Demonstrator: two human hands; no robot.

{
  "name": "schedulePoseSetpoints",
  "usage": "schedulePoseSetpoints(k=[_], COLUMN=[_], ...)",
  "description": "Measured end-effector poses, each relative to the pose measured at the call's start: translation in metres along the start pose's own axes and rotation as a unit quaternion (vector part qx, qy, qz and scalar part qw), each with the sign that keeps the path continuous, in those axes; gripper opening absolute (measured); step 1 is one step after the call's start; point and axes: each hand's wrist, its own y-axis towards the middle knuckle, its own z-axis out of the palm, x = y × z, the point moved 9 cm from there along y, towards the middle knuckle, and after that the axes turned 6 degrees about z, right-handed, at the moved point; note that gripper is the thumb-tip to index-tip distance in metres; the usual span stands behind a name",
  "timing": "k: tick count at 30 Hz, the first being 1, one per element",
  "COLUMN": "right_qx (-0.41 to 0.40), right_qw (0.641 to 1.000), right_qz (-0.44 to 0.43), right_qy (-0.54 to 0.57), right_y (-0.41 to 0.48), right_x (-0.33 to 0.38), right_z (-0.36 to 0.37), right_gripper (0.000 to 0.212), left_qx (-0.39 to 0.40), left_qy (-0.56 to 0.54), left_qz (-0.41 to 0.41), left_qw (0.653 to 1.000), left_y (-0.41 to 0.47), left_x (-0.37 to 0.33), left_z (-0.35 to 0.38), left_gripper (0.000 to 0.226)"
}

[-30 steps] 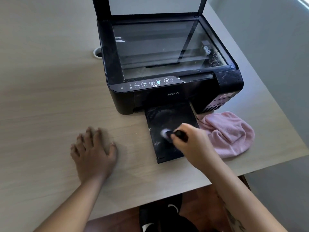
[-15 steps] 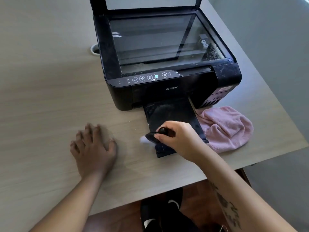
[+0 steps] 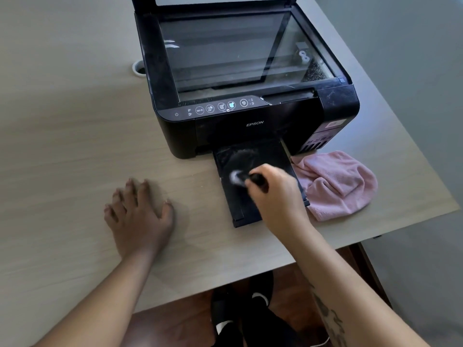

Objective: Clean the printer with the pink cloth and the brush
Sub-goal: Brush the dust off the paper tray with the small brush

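From the head camera we see our right hand (image 3: 278,194) clenched around a small black brush (image 3: 250,177), its pale bristles protruding left of our fist onto the black printer's (image 3: 250,96) dusty output tray (image 3: 240,211). The crumpled pink cloth (image 3: 335,186) lies just right of the tray. Our left hand (image 3: 140,216) rests flat, fingers spread, on the beige table (image 3: 75,121).

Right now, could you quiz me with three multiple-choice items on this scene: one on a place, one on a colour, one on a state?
1. Where does the cloth lie?
A. on the scanner glass
B. on the table, right of the output tray
C. under the left hand

2. What colour is the cloth?
A. pink
B. blue
C. white

3. How is the scanner lid?
A. shut
B. raised
C. removed

Answers:
1 B, it rests on the table beside the output tray.
2 A, plainly pink.
3 B, the scanner glass is exposed.
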Motion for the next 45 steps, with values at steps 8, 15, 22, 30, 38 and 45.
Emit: schedulePoseSetpoints(k=[8, 15, 22, 30, 38, 45], right_qx=[0.024, 0.038, 0.041, -0.001, -0.050, -0.080], right_qw=[0.999, 0.998, 0.998, 0.999, 0.996, 0.989], right_qz=[-0.034, -0.015, 0.035, 0.051, 0.075, 0.118], right_qy=[-0.027, -0.041, -0.014, -0.011, -0.013, 0.025], right_y=[0.018, 0.025, 0.016, -0.001, -0.016, -0.031], right_x=[0.023, 0.017, -0.012, -0.033, -0.052, -0.067], right_z=[0.012, 0.008, -0.008, -0.027, -0.047, -0.065], right_gripper=[0.013, 0.017, 0.018, 0.012, 0.012, 0.019], left_qx=[0.001, -0.001, 0.002, 0.001, 0.017, -0.254], left_qy=[-0.006, -0.002, 0.012, 0.016, -0.048, -0.105], left_qz=[0.001, 0.002, 0.003, 0.004, -0.016, 0.262], left_qw=[1.000, 1.000, 1.000, 1.000, 0.999, 0.925], left_y=[-0.002, -0.002, -0.001, 0.001, 0.001, 0.017], left_x=[0.001, 0.000, 0.002, 0.001, 0.002, -0.110], left_z=[0.001, 0.001, 0.002, 0.003, 0.000, -0.142], left_gripper=[0.064, 0.065, 0.066, 0.067, 0.066, 0.064])
